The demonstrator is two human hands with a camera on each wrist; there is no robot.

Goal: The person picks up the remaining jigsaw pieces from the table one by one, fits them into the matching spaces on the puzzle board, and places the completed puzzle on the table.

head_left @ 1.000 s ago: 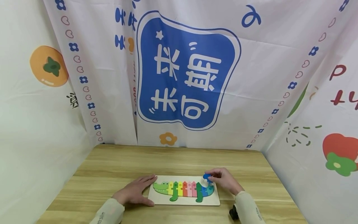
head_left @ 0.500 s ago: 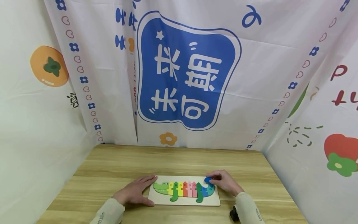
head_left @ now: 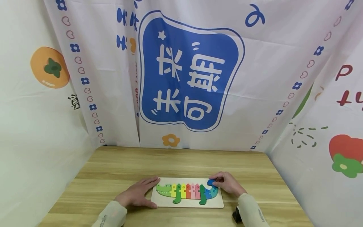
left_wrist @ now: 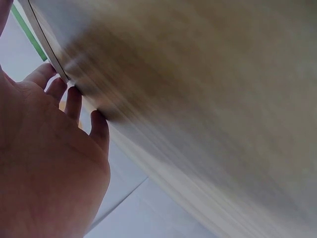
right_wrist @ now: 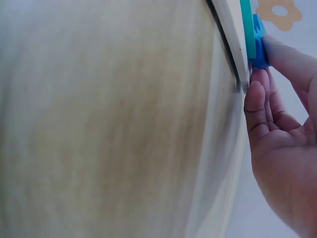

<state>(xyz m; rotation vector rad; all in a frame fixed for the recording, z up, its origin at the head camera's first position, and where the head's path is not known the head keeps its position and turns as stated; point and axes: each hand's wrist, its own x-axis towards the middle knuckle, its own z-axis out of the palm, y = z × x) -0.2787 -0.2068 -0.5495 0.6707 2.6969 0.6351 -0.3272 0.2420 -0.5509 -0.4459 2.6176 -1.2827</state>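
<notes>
A pale wooden puzzle board (head_left: 215,203) lies on the table, carrying a crocodile made of coloured pieces, with a green head (head_left: 164,190) at the left. My right hand (head_left: 227,183) pinches the blue tail-tip piece (head_left: 210,182) at the board's upper right, where it sits in line with the other tail pieces. In the right wrist view, my fingertips are at the blue piece (right_wrist: 259,47) beside the board's edge. My left hand (head_left: 138,193) rests at the board's left edge, thumb and fingers spread along it. The left wrist view shows its fingertips at the board's corner.
The wood-grain table (head_left: 127,160) extends behind and around the board. A small black object (head_left: 236,216) is by the right wrist. Printed white cloth (head_left: 113,94) hangs behind the table and at both sides.
The blue tail-tip piece has come down from a tilted position over the board into line with the tail, the right hand lowering with it. The left hand has stayed at the board's left edge.
</notes>
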